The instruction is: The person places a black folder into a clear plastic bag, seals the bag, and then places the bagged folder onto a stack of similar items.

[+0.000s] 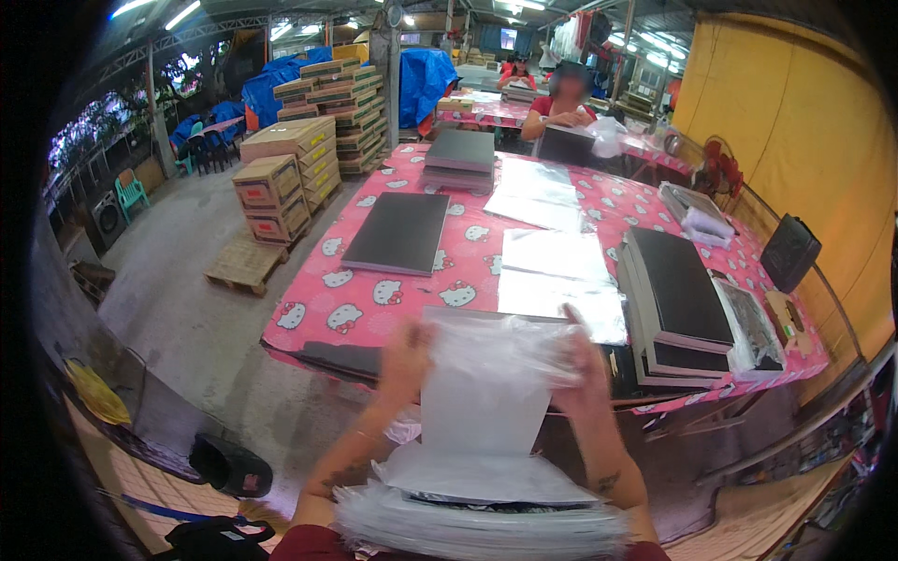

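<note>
Between my hands is a flat whitish-grey panel [482, 411], its far end at the table's near edge. Clear plastic film, apparently a plastic bag [505, 348], lies bunched across the panel's upper part. My left hand [408, 357] grips the bag's left side, its fingers blurred and partly hidden. On the right side my right hand [582, 369] holds the bag's other edge, with a finger pointing up along it. Close to my body, below the panel, rests a thick stack of clear plastic bags [482, 514].
A pink patterned table [369, 313] bears a single black panel [398, 232], a black panel stack [460, 159], a taller stack [678, 290] and plastic-covered sheets [557, 271]. A co-worker [564, 107] handles a panel across the table. Cartons [271, 192] and a pallet [245, 265] stand left.
</note>
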`<state>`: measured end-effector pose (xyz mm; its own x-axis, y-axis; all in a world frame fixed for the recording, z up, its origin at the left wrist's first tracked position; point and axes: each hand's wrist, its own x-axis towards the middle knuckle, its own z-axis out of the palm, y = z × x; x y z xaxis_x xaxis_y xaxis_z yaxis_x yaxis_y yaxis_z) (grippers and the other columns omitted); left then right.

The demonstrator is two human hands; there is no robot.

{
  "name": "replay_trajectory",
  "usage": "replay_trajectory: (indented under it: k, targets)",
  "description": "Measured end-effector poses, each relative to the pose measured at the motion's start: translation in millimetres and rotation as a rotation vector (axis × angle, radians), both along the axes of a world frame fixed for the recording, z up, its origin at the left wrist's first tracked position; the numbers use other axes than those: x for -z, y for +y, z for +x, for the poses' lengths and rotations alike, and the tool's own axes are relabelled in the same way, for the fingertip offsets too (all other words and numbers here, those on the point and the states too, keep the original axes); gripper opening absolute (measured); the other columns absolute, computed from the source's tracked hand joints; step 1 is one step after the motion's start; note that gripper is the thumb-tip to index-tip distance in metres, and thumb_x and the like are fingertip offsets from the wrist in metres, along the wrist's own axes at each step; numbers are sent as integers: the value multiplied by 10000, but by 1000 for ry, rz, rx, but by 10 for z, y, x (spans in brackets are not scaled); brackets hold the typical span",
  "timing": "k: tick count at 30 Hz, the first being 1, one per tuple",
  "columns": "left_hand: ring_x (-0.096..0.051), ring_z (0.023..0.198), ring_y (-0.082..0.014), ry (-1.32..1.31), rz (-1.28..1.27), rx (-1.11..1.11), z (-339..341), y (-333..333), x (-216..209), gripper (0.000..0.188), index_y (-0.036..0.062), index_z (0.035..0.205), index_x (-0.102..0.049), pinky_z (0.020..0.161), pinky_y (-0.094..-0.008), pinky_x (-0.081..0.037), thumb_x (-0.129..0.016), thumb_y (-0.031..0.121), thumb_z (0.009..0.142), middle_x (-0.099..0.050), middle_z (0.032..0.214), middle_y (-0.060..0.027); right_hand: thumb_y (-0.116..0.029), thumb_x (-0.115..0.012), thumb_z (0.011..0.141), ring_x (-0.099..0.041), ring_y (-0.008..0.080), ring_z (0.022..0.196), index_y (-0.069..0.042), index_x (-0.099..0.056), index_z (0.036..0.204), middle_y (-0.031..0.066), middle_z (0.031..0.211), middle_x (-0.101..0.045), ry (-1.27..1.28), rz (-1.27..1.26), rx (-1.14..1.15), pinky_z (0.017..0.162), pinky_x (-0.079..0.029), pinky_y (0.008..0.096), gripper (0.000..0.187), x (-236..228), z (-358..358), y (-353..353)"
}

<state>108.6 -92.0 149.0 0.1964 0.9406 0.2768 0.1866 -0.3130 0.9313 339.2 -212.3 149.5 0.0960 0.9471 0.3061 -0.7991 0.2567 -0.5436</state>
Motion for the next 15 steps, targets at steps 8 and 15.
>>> replay_trajectory:
  k: [8, 15]
  targets:
    - [-624, 859, -328, 457, 906, 744, 153, 92, -420, 173, 34, 845, -642, 895, -440, -427, -629, 207, 853, -649, 906, -130, -313, -598, 886, -567, 291, 662, 24, -625, 941, 162, 800, -572, -1799, 313, 125, 630, -479, 376, 342, -1101, -496, -183]
    - [-614, 757, -346, 436, 893, 484, -358, 401, -741, 311, 12, 820, -660, 861, -440, -419, -557, 294, 900, -642, 806, -113, -489, -539, 882, -618, 357, 784, 49, -671, 762, 226, 892, -602, -2507, -384, 571, 728, -493, 450, 567, -1047, 379, -399]
